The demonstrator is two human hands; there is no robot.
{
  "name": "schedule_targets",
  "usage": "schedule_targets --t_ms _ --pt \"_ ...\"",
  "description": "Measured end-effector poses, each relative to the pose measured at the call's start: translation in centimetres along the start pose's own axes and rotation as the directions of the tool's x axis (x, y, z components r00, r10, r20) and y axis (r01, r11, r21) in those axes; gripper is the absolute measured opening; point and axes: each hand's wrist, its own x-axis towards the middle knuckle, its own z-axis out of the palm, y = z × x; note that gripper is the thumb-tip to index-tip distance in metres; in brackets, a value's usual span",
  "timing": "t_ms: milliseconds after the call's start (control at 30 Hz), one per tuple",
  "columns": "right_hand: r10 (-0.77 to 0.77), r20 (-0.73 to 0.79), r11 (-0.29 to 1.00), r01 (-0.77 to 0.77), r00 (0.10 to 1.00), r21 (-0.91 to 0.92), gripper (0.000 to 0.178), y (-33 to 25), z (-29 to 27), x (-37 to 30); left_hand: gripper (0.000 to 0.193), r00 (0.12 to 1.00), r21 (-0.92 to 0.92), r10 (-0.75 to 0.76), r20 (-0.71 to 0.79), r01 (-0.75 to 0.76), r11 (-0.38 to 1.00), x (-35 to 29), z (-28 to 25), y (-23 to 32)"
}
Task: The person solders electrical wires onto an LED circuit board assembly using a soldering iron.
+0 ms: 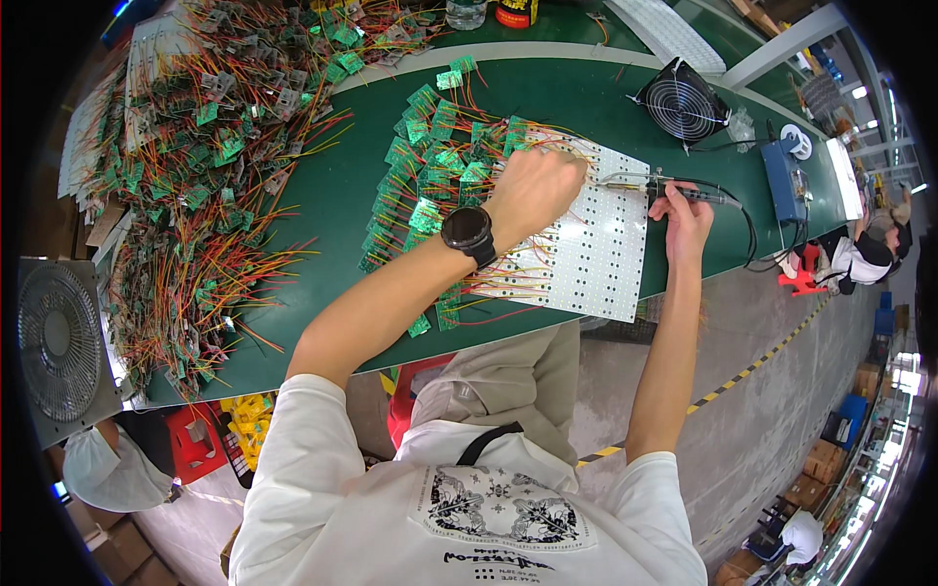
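Observation:
On the green bench lies a white perforated panel (611, 264), with rows of dark dots and red and yellow wires across its left part. Over its upper left area my left hand (539, 186) is closed, knuckles up; whatever its fingers pinch is hidden under it. My right hand (684, 217), at the panel's right edge, grips a soldering iron (705, 195) with a thin curved metal tube pointing left toward the left hand. Several small green circuit boards (430, 176) with wires attached lie in rows left of the panel, partly behind my left wrist.
A large heap of wired circuit boards (220, 137) covers the bench's left side. At the right stand a black fan (684, 112), a blue box (782, 181) and a wire spool (797, 143). A standing fan (57, 332) is far left. Other people sit at left and right.

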Motion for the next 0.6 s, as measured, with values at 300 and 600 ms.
schedule_targets --t_ms 300,600 --pt "0.000 -0.001 1.000 0.000 1.000 -0.007 0.016 0.11 -0.05 -0.05 0.013 1.000 -0.008 -0.011 -0.005 0.011 1.000 0.00 -0.11 0.06" --pt "0.012 0.001 1.000 -0.012 1.000 -0.020 0.015 0.05 -0.03 -0.03 0.012 1.000 -0.004 0.004 0.003 -0.004 1.000 -0.07 -0.22 0.06"
